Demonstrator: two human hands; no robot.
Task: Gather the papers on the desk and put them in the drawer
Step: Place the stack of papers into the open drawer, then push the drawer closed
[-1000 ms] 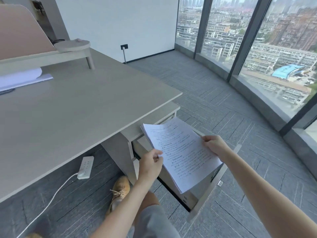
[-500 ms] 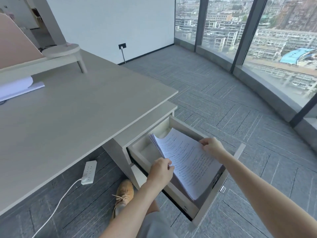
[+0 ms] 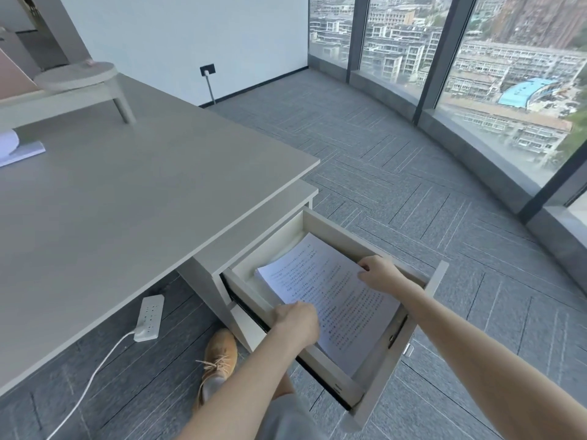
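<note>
A stack of printed white papers (image 3: 330,290) lies inside the open drawer (image 3: 432,290) under the desk's right corner. My left hand (image 3: 297,322) grips the stack's near edge, over the drawer's side wall. My right hand (image 3: 378,274) holds the far right edge of the stack, inside the drawer. The stack sits low, about level with the drawer walls. The grey desk (image 3: 127,198) top fills the left of the view.
More white paper (image 3: 19,150) lies at the desk's far left under a raised shelf (image 3: 76,81). A white power strip (image 3: 149,317) with its cord lies on the carpet under the desk. My tan shoe (image 3: 219,360) rests beside the drawer cabinet. Floor-to-ceiling windows run along the right.
Both hands have lowered the stack from above the drawer down into it. The camera has tipped down and nearer to the drawer.
</note>
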